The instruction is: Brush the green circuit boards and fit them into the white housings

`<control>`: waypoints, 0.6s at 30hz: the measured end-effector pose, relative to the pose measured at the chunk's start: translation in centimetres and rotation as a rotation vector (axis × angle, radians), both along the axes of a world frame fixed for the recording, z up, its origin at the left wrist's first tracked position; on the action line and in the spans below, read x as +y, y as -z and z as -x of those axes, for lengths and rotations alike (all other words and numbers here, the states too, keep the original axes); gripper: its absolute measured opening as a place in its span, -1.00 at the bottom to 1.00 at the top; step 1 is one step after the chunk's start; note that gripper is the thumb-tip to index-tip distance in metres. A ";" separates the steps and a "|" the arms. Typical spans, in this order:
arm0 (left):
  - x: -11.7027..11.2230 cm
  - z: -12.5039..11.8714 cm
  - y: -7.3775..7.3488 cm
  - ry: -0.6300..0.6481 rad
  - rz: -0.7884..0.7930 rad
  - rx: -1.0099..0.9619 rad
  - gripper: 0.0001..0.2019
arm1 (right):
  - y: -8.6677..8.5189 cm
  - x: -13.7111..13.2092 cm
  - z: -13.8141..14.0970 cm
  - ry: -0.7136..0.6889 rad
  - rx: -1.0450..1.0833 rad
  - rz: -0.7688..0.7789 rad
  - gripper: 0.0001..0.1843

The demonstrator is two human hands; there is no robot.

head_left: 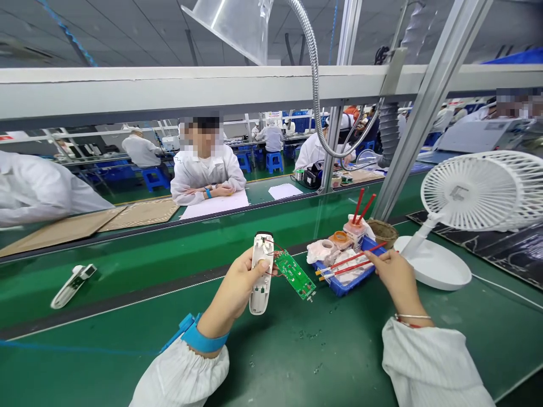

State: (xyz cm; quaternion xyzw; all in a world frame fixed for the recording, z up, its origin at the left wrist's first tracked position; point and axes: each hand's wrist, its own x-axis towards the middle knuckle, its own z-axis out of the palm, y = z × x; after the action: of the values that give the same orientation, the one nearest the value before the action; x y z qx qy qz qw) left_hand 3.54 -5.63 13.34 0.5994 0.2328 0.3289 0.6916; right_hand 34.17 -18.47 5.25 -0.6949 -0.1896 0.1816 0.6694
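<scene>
My feed shows grey ceiling [148,34] at eleven o'clock, above a white beam [169,90]. At twelve I see a blue stool [274,159].

1. Worn on the head, looking forward and down over the smooth dark-green workbench [292,367] toward its far edge.
2. Close to the bare left hand [240,280] and bare right hand [394,277].
3. Reaching past that edge to a white-coated person [207,172] and the grey panelled ceiling [131,37].

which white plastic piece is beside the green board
The white piece in the left hand, just left of the green board; the other piece lies at far left, unheld.
</scene>
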 end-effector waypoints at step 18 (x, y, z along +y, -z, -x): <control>-0.8 -2.7 3.8 0.077 -0.326 0.240 -0.53 | -1.0 0.7 11.9 -1.077 0.526 -0.214 -0.57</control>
State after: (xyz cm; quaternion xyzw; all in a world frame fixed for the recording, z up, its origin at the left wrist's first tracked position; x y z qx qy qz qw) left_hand 6.29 -6.47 9.50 0.7469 0.2343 0.2616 0.5646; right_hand 22.32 -17.79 6.26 -0.3618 -0.3600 0.6403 0.5740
